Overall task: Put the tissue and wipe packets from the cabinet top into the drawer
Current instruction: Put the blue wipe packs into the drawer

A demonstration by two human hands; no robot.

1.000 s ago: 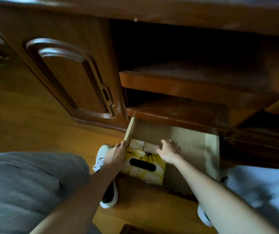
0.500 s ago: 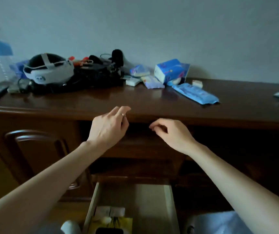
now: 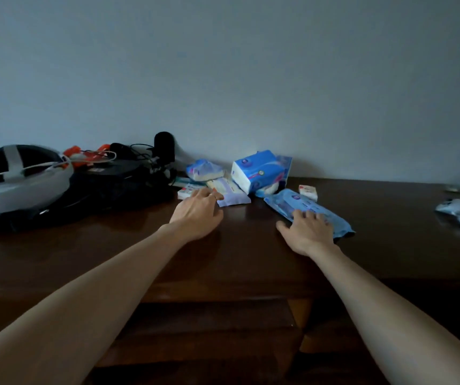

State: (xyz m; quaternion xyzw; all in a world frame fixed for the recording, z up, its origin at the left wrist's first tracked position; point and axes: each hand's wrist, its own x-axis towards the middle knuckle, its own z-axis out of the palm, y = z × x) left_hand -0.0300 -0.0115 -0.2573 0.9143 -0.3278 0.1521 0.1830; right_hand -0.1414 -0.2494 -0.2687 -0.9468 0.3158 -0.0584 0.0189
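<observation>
Several tissue and wipe packets lie on the dark wooden cabinet top [image 3: 251, 245] near the wall. My right hand [image 3: 308, 232] rests with spread fingers on the near end of a long blue wipe packet [image 3: 287, 202]. My left hand [image 3: 196, 212] reaches with its fingertips touching a pale lilac packet [image 3: 234, 197] and a small white packet [image 3: 187, 192]. Behind them stand a large blue-and-white tissue pack [image 3: 256, 173] and a smaller blue pack [image 3: 203, 169]. A tiny white-and-red packet [image 3: 308, 191] lies to the right. The drawer is out of view.
A white-and-black headset [image 3: 20, 179] sits on a dark bag [image 3: 106, 190] at the left, with cables, orange items and a black microphone [image 3: 164, 147] behind. A pale blue object [image 3: 456, 212] lies at the far right. The wall stands right behind the packets.
The view rose from the open drawer to the cabinet top. Both hands moved forward from the cabinet's front edge onto the packets.
</observation>
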